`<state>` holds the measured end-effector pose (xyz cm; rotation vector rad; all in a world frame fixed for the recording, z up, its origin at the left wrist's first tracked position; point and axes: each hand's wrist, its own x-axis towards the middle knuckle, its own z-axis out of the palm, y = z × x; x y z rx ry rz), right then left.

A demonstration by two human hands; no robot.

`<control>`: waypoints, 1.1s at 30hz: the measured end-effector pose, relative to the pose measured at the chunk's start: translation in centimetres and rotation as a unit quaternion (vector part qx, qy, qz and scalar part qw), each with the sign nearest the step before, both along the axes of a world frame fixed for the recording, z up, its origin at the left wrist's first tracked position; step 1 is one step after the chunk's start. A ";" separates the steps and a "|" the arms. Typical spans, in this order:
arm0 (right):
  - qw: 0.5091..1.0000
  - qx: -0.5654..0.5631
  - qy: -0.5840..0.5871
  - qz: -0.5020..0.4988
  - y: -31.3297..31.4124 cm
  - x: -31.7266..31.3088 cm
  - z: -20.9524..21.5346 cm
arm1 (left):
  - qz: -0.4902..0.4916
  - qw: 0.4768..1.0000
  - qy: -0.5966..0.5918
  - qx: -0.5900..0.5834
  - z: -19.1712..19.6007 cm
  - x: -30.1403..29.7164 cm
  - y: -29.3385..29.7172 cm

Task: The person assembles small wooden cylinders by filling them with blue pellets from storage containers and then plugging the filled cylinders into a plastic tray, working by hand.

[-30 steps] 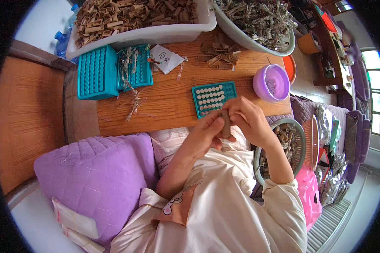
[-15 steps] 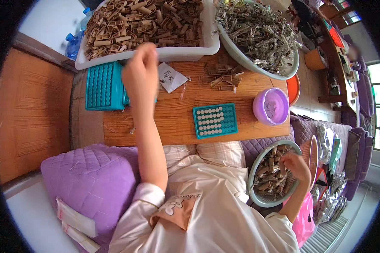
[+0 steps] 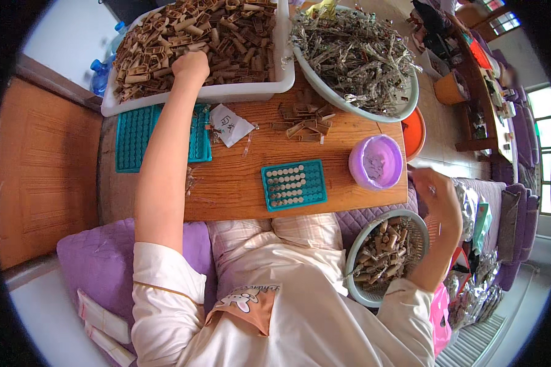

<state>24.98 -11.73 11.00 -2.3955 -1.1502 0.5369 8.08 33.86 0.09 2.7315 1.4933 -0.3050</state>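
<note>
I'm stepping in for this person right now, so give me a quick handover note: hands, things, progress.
Left hand: stretched out into the white tray of brown pieces, closed over some.
Right hand: raised by the purple cup, above the round basket of rolled pieces; whether it holds anything is unclear.
Small teal grid tray at the table edge: upper rows filled, lower rows empty.
Grey bowl of silvery strips untouched.

left hand (image 3: 191, 66) fingers in tray of cardboard tubes (image 3: 196, 33) | grid tray (image 3: 293, 184) right-below | right hand (image 3: 438, 194) fingers above basket (image 3: 382, 257)
</note>
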 end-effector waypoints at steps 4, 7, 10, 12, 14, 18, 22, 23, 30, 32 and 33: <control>0.990 0.126 -0.047 0.041 7.1 2.8 -0.7 | 0.005 1.000 0.012 0.011 0.4 -0.3 -0.5; 0.967 0.208 -0.139 0.057 12.5 3.8 -0.7 | -0.020 0.984 0.003 0.176 -2.0 -0.8 0.3; 0.949 0.212 -0.229 0.054 16.6 5.0 -1.7 | -0.071 0.945 -0.078 0.310 -2.5 -1.3 0.7; 0.917 0.157 -0.366 0.022 18.5 5.2 -2.5 | -0.046 0.941 -0.158 0.297 -1.0 -0.6 0.0; 0.907 0.098 -0.409 0.011 19.9 5.2 -3.5 | 0.004 0.948 -0.241 0.207 1.5 -0.3 -1.9; 0.908 0.095 -0.407 0.012 21.3 6.7 -4.3 | 0.046 0.876 -0.474 0.078 4.1 -1.3 -3.8; 0.959 0.206 -0.191 -0.041 21.0 8.5 -2.0 | 0.042 0.775 -0.630 0.026 5.8 -2.5 -9.4; 0.957 0.245 -0.149 -0.048 20.7 9.4 -1.7 | 0.055 0.736 -0.675 -0.022 6.0 -2.8 -10.7; 0.883 0.433 0.170 -0.062 20.1 11.0 4.1 | 0.110 0.715 -0.687 -0.069 4.0 -5.3 -14.7; 0.856 0.498 0.128 -0.057 19.6 11.5 6.2 | 0.097 0.710 -0.694 -0.074 2.9 -5.0 -15.3; 0.856 0.499 0.123 -0.058 19.5 11.5 7.1 | 0.086 0.707 -0.698 -0.075 2.6 -4.9 -15.6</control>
